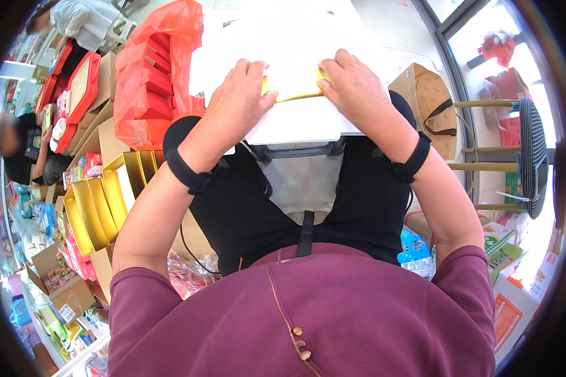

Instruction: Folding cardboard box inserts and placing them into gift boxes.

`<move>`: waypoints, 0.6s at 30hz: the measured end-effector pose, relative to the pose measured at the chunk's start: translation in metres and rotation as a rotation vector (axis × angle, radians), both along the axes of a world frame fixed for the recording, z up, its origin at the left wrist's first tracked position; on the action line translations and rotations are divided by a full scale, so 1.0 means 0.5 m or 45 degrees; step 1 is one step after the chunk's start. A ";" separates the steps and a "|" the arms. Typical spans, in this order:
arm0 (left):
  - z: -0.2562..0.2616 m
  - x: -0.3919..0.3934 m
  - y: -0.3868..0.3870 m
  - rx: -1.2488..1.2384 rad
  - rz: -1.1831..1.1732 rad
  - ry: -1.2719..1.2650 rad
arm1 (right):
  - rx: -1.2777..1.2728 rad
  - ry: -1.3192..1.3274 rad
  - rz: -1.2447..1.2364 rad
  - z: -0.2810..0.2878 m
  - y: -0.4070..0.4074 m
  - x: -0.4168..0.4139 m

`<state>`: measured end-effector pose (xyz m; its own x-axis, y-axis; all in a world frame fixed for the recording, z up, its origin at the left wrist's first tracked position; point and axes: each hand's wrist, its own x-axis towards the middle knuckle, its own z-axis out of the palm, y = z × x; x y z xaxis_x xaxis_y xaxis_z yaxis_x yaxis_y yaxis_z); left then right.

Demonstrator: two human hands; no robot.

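Observation:
Between my two hands lies a gold piece, glossy, perhaps a folded cardboard box part; glare washes out its far side. My left hand grips its left end, thumb at the near corner. At the right end, my right hand holds it the same way, thumb below and fingers over the top. Beneath both hands is a white tabletop, so overexposed that detail on it is lost. Each wrist wears a black band.
Left of the table, a red plastic bag holds several red boxes. Open gold boxes stand nearer me. Two people are at the far left. A cardboard carrier and striped stool stand right.

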<state>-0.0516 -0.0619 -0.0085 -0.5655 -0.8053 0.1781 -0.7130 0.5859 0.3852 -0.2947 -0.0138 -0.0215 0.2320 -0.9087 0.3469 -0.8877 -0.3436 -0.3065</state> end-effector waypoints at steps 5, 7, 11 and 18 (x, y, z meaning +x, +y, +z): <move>-0.010 -0.014 0.019 -0.346 -0.097 -0.263 | -0.282 0.289 -0.022 -0.012 0.019 0.011; -0.009 -0.018 0.034 -0.325 -0.156 -0.281 | -0.284 0.153 0.090 -0.027 0.046 0.036; -0.046 -0.026 0.088 -0.454 -0.172 -0.127 | -0.199 0.127 0.179 -0.060 0.102 0.085; -0.044 -0.014 0.125 -0.315 -0.106 -0.280 | -0.108 0.085 0.232 -0.055 0.106 0.050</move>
<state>-0.0583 0.0006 -0.0305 -0.6738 -0.7026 0.2288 -0.7093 0.7018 0.0665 -0.2696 0.0393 -0.0489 0.4151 -0.8177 0.3989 -0.8257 -0.5227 -0.2122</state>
